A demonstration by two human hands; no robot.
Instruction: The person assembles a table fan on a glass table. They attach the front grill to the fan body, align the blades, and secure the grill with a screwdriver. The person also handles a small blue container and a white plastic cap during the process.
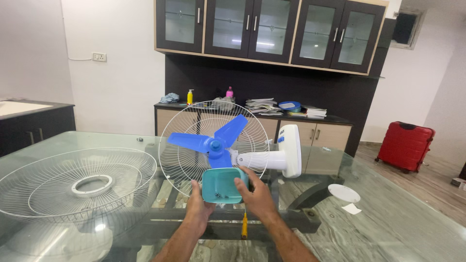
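Observation:
Both my hands hold a small teal plastic box [221,184] above the glass table [388,228]. My left hand [199,206] supports its lower left corner and my right hand [255,191] grips its right side. A few small dark bits lie inside the box. Just behind it lies a white fan on its side, with blue blades [213,138], a rear wire guard [179,160] and a white motor body and base [286,153]. A yellow-handled screwdriver [244,227] lies on the table under my right wrist.
The fan's loose front wire guard [77,182] lies flat at the left. A white round cap [343,193] and a paper scrap [351,209] sit at the right. Behind are a dark cabinet counter [252,114] with bottles and papers, and a red suitcase [405,145].

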